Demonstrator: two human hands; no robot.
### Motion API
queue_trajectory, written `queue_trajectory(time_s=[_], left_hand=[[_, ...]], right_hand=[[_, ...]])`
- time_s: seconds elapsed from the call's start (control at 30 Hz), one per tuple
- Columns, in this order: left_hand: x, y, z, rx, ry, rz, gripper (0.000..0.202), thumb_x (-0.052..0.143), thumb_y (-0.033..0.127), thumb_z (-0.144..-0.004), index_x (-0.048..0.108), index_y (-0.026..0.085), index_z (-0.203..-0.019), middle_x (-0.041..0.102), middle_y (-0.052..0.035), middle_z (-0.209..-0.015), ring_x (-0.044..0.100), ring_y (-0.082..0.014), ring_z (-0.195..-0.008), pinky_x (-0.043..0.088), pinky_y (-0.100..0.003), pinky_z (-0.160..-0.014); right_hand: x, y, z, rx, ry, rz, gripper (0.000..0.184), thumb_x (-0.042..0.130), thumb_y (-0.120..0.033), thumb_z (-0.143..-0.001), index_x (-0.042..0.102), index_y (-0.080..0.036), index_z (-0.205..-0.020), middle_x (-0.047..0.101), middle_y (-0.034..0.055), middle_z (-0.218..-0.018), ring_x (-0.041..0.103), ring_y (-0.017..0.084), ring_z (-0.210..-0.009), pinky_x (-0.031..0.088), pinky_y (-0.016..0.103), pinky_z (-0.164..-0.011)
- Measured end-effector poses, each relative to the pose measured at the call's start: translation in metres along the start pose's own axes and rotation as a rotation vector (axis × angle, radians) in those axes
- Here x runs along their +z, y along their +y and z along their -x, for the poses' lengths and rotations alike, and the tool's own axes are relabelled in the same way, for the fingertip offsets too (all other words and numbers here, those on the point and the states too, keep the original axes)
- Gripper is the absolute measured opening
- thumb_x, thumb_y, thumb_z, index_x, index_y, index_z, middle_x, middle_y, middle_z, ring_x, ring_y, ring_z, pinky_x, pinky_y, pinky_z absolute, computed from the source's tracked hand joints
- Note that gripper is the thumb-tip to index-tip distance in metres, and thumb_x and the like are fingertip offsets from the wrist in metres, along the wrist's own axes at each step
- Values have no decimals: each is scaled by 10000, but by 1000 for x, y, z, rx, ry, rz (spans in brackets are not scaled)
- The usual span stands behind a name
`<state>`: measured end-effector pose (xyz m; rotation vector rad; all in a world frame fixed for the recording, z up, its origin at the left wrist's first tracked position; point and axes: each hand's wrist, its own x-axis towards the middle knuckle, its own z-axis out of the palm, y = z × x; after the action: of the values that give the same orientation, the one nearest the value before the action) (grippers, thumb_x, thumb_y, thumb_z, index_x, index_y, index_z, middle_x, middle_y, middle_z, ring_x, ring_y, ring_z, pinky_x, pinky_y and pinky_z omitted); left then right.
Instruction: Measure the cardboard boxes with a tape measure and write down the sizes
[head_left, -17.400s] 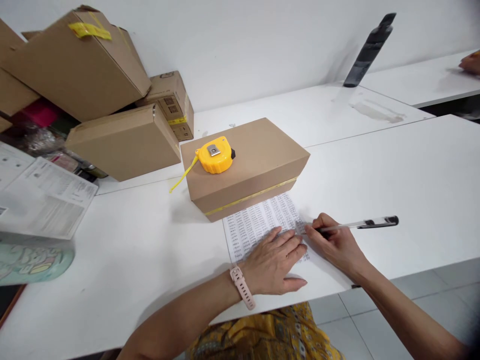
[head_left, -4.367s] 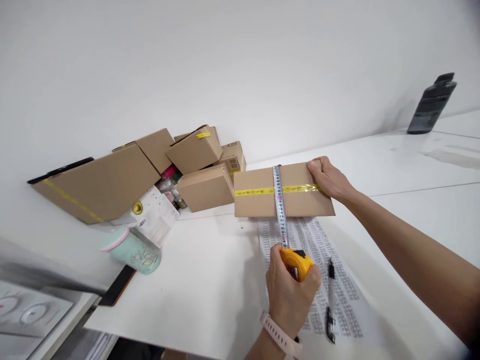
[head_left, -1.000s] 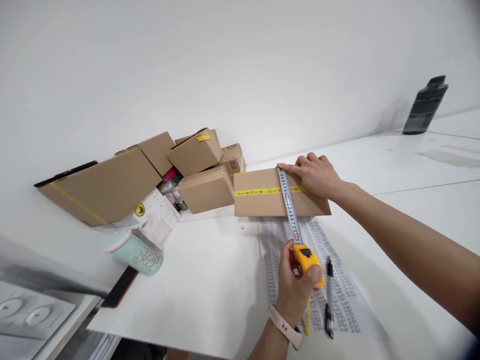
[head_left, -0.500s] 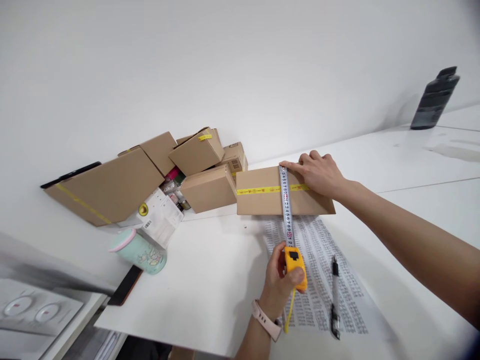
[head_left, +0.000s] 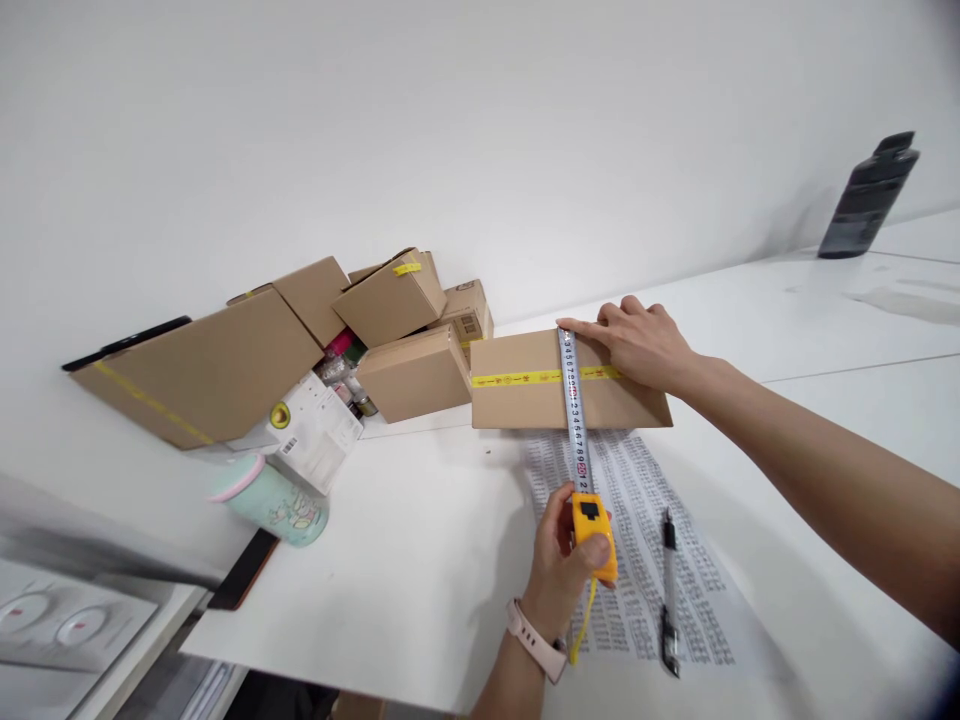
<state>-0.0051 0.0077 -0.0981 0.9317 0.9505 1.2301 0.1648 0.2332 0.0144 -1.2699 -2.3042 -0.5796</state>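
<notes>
Nearside, your left hand (head_left: 562, 565) clasps the tape measure (head_left: 597, 527); across the left-to-right box (head_left: 516, 407), your right hand (head_left: 642, 345) presses its blade (head_left: 576, 425), pinch unclear.

One head-worn camera looks forward and down, near the left hand (head_left: 561, 568) and right hand (head_left: 639, 345), wall (head_left: 525, 130) filling the frame's top.
</notes>
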Motion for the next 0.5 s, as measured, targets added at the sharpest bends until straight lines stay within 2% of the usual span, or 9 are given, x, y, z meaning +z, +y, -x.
queue_trajectory(time_s=[0.23,0.37,0.5], left_hand=[[0,2,-1,-1,4,-13,836,847,573,-651,514,205,-1323,630,-80,-1073,631,-153,-737,535,-219,-507],[-7,0,7,28,-1,20,800,839,552,-678,536,218,-1339,646,-98,-1096,650,-173,-765,537,-222,-514],[-23,2,26,88,12,70,778,833,554,-691,552,258,-1352,660,-106,-1108,678,-200,-785,542,-222,-501]], right_hand=[[-6,-4,0,9,-16,15,573,274,-243,-975,446,-439,-1486,628,149,-1055,501,333,-943,363,425,-696],[-9,-8,5,50,-7,-13,612,270,-188,-964,388,-368,-1537,629,162,-1073,502,347,-972,366,425,-694],[-6,-16,20,103,118,-74,514,321,-175,-954,528,-253,-1417,646,165,-1111,495,342,-1016,387,424,-730]])
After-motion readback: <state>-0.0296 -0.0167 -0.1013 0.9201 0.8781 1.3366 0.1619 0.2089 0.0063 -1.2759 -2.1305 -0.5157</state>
